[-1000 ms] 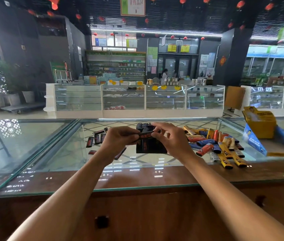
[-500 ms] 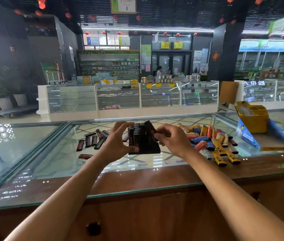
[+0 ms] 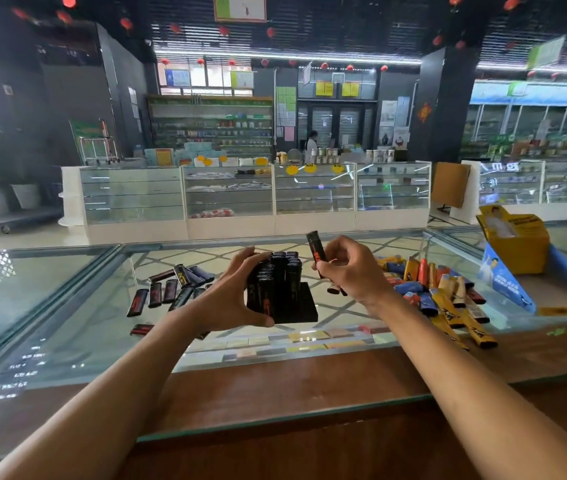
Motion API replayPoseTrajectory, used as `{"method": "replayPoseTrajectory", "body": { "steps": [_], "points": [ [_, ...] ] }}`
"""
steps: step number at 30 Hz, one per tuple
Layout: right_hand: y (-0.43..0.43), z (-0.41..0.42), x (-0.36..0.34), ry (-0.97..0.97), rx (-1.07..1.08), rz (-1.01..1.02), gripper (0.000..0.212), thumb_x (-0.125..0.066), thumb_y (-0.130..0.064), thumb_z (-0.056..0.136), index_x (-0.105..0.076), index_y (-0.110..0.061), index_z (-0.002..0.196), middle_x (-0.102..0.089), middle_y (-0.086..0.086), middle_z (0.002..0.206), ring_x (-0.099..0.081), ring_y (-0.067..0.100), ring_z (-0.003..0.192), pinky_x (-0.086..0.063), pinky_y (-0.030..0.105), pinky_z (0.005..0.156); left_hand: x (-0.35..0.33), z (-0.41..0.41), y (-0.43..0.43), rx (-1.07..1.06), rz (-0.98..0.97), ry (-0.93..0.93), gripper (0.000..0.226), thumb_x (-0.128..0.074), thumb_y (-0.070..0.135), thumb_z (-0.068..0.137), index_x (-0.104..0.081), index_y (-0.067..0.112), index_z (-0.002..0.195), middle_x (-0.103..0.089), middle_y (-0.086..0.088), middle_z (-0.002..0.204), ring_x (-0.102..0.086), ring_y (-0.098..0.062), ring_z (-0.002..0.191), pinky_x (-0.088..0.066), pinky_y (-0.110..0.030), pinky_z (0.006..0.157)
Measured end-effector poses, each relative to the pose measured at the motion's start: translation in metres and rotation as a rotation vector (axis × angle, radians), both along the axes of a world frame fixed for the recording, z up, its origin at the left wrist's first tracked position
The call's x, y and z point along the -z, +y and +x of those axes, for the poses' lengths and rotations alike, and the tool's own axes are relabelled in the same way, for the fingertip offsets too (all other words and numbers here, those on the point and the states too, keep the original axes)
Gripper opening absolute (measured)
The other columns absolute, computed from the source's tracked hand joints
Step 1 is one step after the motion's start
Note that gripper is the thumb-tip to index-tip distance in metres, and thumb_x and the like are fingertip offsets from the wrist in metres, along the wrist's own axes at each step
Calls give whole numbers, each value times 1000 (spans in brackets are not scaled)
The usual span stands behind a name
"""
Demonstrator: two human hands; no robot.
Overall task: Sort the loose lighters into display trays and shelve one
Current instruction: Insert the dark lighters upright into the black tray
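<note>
A black display tray (image 3: 304,308) stands on the glass counter, partly filled with several upright black lighters (image 3: 280,275). My left hand (image 3: 232,294) grips the tray's left side, fingers over the lighter tops and thumb at its front edge. Just right of the tray, my right hand (image 3: 353,270) holds a black lighter with red print (image 3: 316,244) upright, its cap poking above my fingers. Several loose black lighters (image 3: 171,289) lie on the glass to the left.
A heap of yellow, blue and red lighters (image 3: 445,292) lies at the right. Behind it stands a yellow carton (image 3: 517,244) with a blue card leaning on it. The glass counter (image 3: 67,323) has a wooden front ledge. Glass showcases stand across the aisle.
The tray has come down onto the glass. My right hand has moved right, away from the tray, and now holds one lighter upright. The view has dropped slightly.
</note>
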State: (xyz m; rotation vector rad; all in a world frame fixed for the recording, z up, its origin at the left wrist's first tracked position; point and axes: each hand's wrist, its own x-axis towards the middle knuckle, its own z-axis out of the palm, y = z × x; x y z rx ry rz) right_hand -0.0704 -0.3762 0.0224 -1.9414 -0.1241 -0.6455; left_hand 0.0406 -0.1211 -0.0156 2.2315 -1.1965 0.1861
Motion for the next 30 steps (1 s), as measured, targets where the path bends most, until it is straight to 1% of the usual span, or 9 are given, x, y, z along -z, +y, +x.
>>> {"method": "replayPoseTrajectory", "body": {
  "steps": [4, 8, 11, 13, 17, 19, 22, 24, 30],
  "points": [
    [-3, 16, -2, 6, 26, 4, 24, -81, -10, 82, -60, -12, 94, -73, 11, 97, -69, 23, 82, -57, 41, 74, 5, 3, 0, 3, -37, -6, 123, -86, 69, 56, -17, 46, 156, -3, 13, 164, -17, -21, 153, -32, -53, 121],
    [-2, 33, -3, 30, 149, -179, 39, -86, -34, 78, -62, -16, 102, -69, -2, 97, -70, 16, 81, -58, 33, 69, 7, 5, 0, 32, -68, -15, 120, -88, 66, 58, -21, 46, 155, -7, 14, 162, -23, -20, 149, -38, -51, 118],
    [-1, 41, 5, 10, 162, -118, 30, -84, -31, 81, -69, -11, 97, -72, -1, 95, -73, 15, 64, -61, 34, 61, 8, 6, 0, 32, -68, -33, 119, -89, 64, 58, -21, 47, 154, -7, 15, 161, -26, -19, 148, -38, -49, 118],
    [-2, 45, 10, 43, 129, -81, 23, -82, -25, 84, -73, -10, 99, -76, 2, 92, -76, 16, 69, -64, 37, 69, 8, 6, 1, 31, -67, -37, 119, -88, 66, 58, -21, 48, 154, -7, 15, 161, -26, -19, 147, -38, -49, 118],
    [-5, 50, 15, 113, 122, -314, 5, -69, -25, 95, -70, -21, 94, -74, -8, 78, -66, -2, 63, -49, 21, 59, 7, 5, 1, 28, -59, -28, 119, -87, 66, 57, -21, 48, 154, -5, 19, 161, -24, -18, 147, -35, -46, 119],
    [-6, 51, 18, 150, 121, -438, 8, -66, -28, 97, -69, -21, 95, -70, -8, 82, -64, 4, 73, -44, 20, 59, 7, 4, 1, 30, -59, -31, 118, -88, 65, 58, -22, 47, 154, -5, 19, 161, -24, -19, 148, -34, -44, 118],
    [-6, 54, 23, 189, 120, -517, 16, -62, -29, 98, -69, -19, 108, -74, 5, 102, -65, 29, 99, -53, 40, 81, 6, 3, 1, 29, -60, -27, 118, -92, 59, 60, -23, 43, 155, -6, 18, 161, -24, -19, 147, -33, -42, 118],
    [-3, 52, 24, 185, 125, -522, 16, -60, -27, 99, -68, -19, 111, -74, 8, 105, -65, 33, 101, -53, 46, 84, 6, 2, 1, 31, -68, -18, 118, -93, 55, 61, -23, 42, 156, -6, 18, 161, -24, -19, 148, -35, -42, 118],
    [2, 51, 22, 197, 78, -530, 15, -51, -19, 103, -65, -18, 108, -72, 9, 104, -65, 29, 96, -52, 40, 77, 4, -1, 1, 7, -74, 0, 119, -96, 46, 63, -24, 37, 157, -5, 15, 163, -24, -17, 148, -31, -28, 112]
  ]
}}
